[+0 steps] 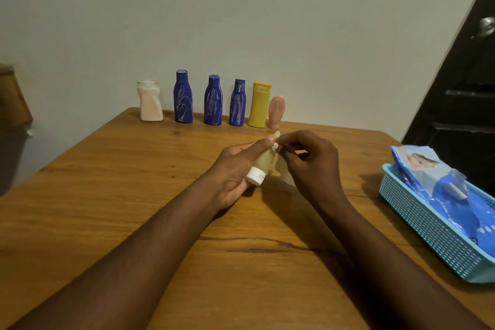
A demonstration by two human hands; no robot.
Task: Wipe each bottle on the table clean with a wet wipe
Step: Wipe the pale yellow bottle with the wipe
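plain pale wall point(241, 8) behind a wooden table point(107, 182); dark door point(468, 88) at right.

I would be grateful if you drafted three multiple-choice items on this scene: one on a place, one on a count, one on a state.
1. Where does the wipes pack lie? A) in the blue basket B) behind the bottles C) on the floor
2. How many blue bottles stand in the back row? A) two B) three C) five
3. What is the left hand doing? A) lying flat B) gripping the white-capped bottle C) lifting a lid
Key: 1 A, the pack rests inside the basket; 2 B, three stand between the white bottle and the yellow bottle; 3 B, its fingers wrap the bottle's body.
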